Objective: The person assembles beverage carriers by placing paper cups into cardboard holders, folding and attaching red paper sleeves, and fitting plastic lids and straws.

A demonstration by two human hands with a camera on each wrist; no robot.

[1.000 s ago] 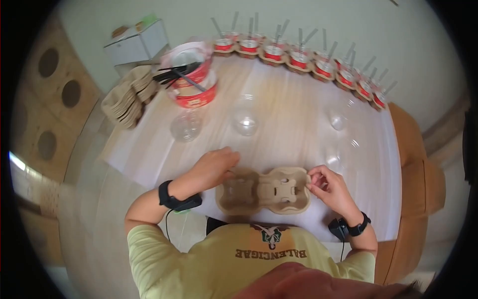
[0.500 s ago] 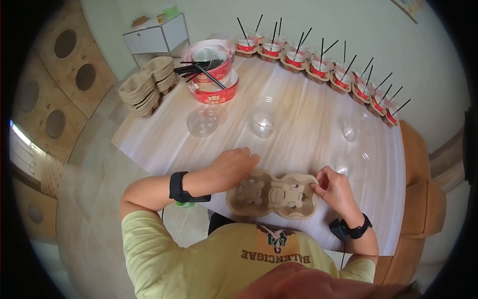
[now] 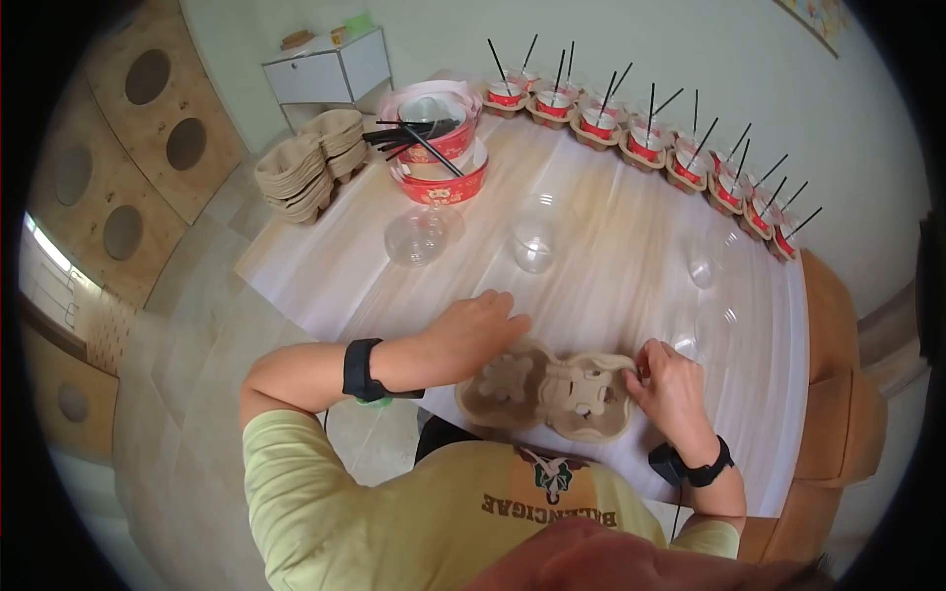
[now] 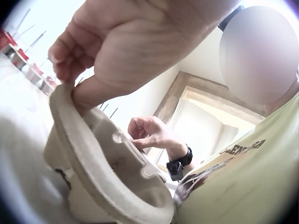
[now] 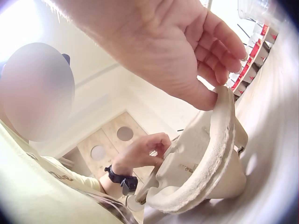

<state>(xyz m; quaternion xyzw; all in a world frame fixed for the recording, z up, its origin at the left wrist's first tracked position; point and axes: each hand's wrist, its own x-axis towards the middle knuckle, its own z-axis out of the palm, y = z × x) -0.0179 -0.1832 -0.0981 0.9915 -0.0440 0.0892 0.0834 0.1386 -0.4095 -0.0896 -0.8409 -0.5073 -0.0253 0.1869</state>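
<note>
A brown pulp two-cup carrier (image 3: pixel 548 386) lies at the table's near edge, its two hollows facing up. My left hand (image 3: pixel 468 340) pinches the rim at its left end; in the left wrist view the thumb is inside the carrier rim (image 4: pixel 88 149) and the fingers outside. At the opposite end my right hand (image 3: pixel 673 389) pinches the rim, thumb inward, as the right wrist view shows on the carrier edge (image 5: pixel 224 126). Just beyond the right hand sits a clear plastic dome-like piece (image 3: pixel 687 345).
More clear plastic pieces (image 3: pixel 533 251) stand mid-table. At the back left are stacked carriers (image 3: pixel 296 177) and red paper buckets (image 3: pixel 443 185) with black straws (image 3: pixel 432 150). Red cups (image 3: pixel 645 143) with straws, set in carriers, line the far edge. A brown seat (image 3: pixel 838 394) adjoins the right side.
The head view has turned, so the table and everything on it sits further right, the left part higher and the right part lower. Both hands stay at the carrier's ends.
</note>
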